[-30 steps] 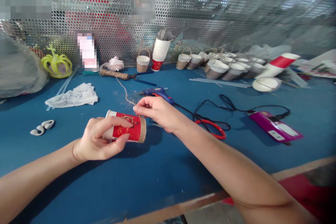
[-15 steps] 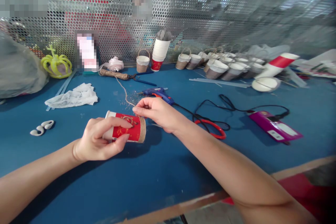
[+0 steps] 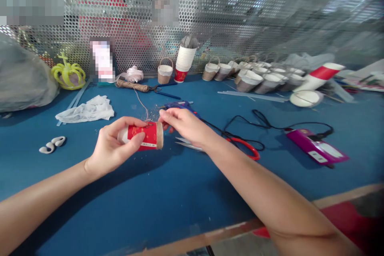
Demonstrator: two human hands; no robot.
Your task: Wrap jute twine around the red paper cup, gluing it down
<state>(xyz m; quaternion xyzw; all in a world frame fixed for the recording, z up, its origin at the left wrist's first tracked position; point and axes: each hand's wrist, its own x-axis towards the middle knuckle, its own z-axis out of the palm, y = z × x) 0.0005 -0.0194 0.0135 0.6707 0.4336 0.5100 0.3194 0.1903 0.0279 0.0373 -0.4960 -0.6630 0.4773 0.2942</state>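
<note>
My left hand (image 3: 112, 144) is wrapped round a red and white paper cup (image 3: 147, 138), which lies on its side just above the table. Coils of brown twine (image 3: 160, 136) circle the cup's right end. At that end, the fingers of my right hand (image 3: 177, 122) are pinched together against the twine; the exact grip is partly hidden. A loose strand (image 3: 141, 102) runs back from the cup to a twine spool (image 3: 132, 85). Behind my right hand lies a blue glue gun (image 3: 180, 105), partly covered. Scissors with red handles (image 3: 247, 148) rest under my right forearm.
A purple power strip (image 3: 318, 146) with black cables lies right. Along the mesh wall stand stacked paper cups (image 3: 186, 58), several small wrapped cups (image 3: 249, 80) and a yellow crown-like ornament (image 3: 68, 75). Blue-handled pliers (image 3: 166, 93), white cloth (image 3: 87, 110) and white earbuds (image 3: 52, 145) lie left.
The cup has turned in my left hand and moved slightly up. My right hand has shifted a little right and up, to the cup's end. More of the scissor blades shows.
</note>
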